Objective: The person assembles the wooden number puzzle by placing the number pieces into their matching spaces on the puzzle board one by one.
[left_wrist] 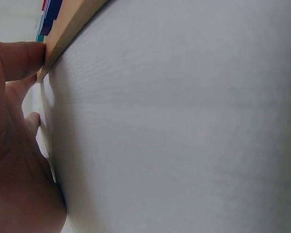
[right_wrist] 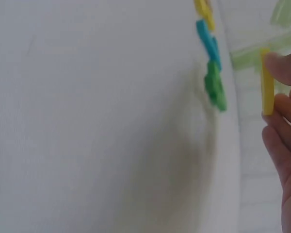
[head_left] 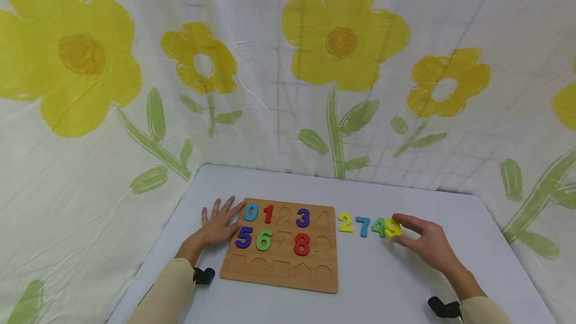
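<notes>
A wooden number puzzle board (head_left: pixel 279 275) lies on the white table. Its recesses hold a blue 0, red 1, purple 3, purple 5, green 6 and red 8. My left hand (head_left: pixel 218 226), fingers spread, touches the board's left edge with thumb and forefinger. Between thumb and fingers, my right hand (head_left: pixel 427 244) pinches a yellow number 9 (head_left: pixel 393 227). The right wrist view shows that 9 (right_wrist: pixel 267 87) raised off the table. Beside it lie a green 4 (head_left: pixel 379 227), a blue 7 (head_left: pixel 363 225) and a yellow 2 (head_left: pixel 345 222), right of the board.
Recesses without pieces show in the board's upper rows, and a row of shape outlines runs along its lower part. A white curtain (head_left: pixel 261 129) printed with yellow flowers hangs behind the table (head_left: pixel 382 284). Black wrist devices sit on both arms.
</notes>
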